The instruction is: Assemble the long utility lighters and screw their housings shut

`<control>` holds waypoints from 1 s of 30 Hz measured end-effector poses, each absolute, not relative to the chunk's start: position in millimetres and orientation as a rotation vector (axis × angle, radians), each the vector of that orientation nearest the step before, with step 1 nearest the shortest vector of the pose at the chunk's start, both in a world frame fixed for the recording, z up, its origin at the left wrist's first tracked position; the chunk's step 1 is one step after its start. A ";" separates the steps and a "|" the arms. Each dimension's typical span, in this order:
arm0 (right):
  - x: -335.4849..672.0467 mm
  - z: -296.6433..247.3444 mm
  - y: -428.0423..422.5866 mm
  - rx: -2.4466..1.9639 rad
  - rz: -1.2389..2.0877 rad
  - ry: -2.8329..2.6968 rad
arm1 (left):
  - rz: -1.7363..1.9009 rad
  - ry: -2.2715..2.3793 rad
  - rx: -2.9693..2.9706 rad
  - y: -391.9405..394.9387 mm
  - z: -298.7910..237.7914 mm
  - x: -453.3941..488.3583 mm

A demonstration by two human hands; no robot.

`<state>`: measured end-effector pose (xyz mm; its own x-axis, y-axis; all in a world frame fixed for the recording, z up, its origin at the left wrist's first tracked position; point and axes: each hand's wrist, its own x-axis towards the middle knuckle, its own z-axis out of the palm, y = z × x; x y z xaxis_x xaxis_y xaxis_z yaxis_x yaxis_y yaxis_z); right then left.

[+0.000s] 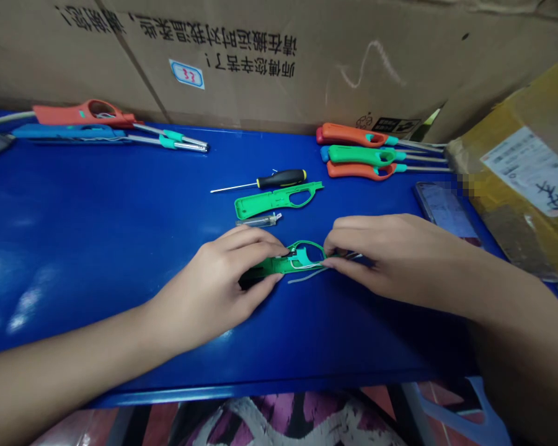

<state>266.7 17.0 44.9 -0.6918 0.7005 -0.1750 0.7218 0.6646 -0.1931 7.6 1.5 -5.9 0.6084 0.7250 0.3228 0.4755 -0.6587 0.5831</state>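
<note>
My left hand (235, 269) is closed around the handle end of an opened green lighter shell (283, 265), low over the blue table. Inside the shell sit a teal trigger (303, 257) and a thin white wire. My right hand (376, 251) pinches the other end, where the metal tube comes out; that tube is mostly hidden under my fingers. A loose thin grey tube (307, 277) trails below the shell. Just behind lie the matching green shell half (276, 199), a clear fuel tank (260, 220) and a black and yellow screwdriver (281, 179).
Several assembled long lighters (360, 155) lie at the back right, beside a phone (446, 210) and a taped box (516, 173). At the back left are red (65, 115) and blue (69, 133) lighter parts. A large cardboard box (260, 93) stands along the blue table's (121, 204) far edge.
</note>
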 end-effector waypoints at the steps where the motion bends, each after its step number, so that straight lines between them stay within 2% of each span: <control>1: 266.8 44.6 17.4 1.193 -0.400 2.791 | 0.770 0.950 2.393 1.1 -6.2 7.5; 12: 266.4 40.1 18.6 1.376 -0.589 2.792 | 0.817 0.858 2.507 -0.6 -4.0 6.4; 23: 258.5 37.8 15.0 1.265 -0.486 2.803 | 0.856 0.832 2.528 0.2 -4.3 6.8; 30: 254.6 37.9 17.3 1.294 -0.588 2.797 | 0.852 0.810 2.511 -0.5 -4.2 7.5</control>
<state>254.6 17.3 37.9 -0.6595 0.7347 -0.1586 0.7364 0.5894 -0.3321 7.5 -0.5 -4.2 0.6527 0.6221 0.4324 0.4006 -0.7678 0.4999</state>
